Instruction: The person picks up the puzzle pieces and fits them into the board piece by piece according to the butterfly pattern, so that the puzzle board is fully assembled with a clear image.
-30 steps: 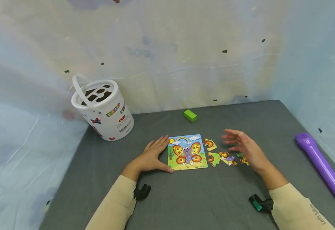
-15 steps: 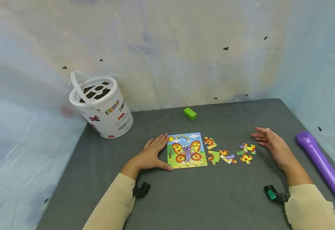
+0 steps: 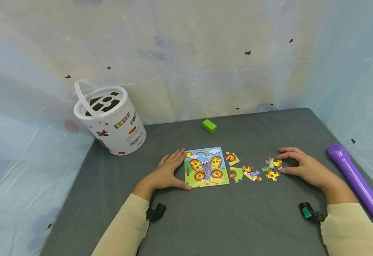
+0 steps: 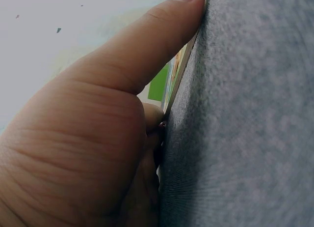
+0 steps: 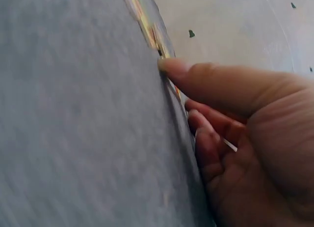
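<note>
My left hand [image 3: 164,175] lies spread along the left edge of a square butterfly puzzle board [image 3: 207,168], fingers at its top left corner and thumb at its bottom left one. At the right, my right hand [image 3: 304,167] pinches the edges of a yellow-and-red puzzle piece [image 3: 275,163] between thumb and forefinger. Another puzzle piece [image 3: 272,175] lies just below it. In the right wrist view, the right thumb [image 5: 211,82] rests at the piece's edge, while the other fingers partly hide behind it. The left thumb [image 4: 122,50] touches the board's edge in the left wrist view.
Loose puzzle pieces [image 3: 236,174] lie between the board and my right hand. Behind stands a green block [image 3: 209,126]. A white bucket [image 3: 116,124] with a shape-hole lid is at the back left, and a purple tube [image 3: 359,185] lies at the right. Sheeting [image 3: 186,64] surrounds the grey table.
My right hand first moves right, away from above the pieces, uncovering the two rightmost ones. Then its thumb and forefinger close in on the upper one. The left hand stays at the board.
</note>
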### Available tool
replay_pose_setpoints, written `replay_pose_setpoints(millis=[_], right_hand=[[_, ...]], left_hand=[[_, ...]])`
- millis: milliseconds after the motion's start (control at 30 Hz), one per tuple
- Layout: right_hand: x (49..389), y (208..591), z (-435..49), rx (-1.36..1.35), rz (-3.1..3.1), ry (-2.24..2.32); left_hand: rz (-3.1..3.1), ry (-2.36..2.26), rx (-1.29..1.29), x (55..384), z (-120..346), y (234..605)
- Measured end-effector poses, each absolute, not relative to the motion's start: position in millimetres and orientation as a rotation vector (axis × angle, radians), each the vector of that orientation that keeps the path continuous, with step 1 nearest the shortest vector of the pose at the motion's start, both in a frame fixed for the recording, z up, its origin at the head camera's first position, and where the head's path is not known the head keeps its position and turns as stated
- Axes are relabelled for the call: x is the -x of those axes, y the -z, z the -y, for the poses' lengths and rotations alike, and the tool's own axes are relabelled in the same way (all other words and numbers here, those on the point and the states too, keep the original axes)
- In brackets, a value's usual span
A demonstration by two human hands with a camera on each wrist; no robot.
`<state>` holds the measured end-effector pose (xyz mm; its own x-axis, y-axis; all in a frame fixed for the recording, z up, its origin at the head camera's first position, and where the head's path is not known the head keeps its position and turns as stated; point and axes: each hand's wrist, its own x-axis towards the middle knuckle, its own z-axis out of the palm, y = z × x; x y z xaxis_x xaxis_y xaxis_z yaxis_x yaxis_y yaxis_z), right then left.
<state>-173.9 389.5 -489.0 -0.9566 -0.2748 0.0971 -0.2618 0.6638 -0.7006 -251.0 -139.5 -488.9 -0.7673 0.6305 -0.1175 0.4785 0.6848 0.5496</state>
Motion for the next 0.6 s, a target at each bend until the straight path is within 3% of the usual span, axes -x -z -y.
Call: replay_pose_setpoints(millis=[600], right_hand=[[176, 494, -363, 0.262, -2.875, 1.512]], left_hand=[[-2.601, -0.729, -0.884, 252, 140, 492]])
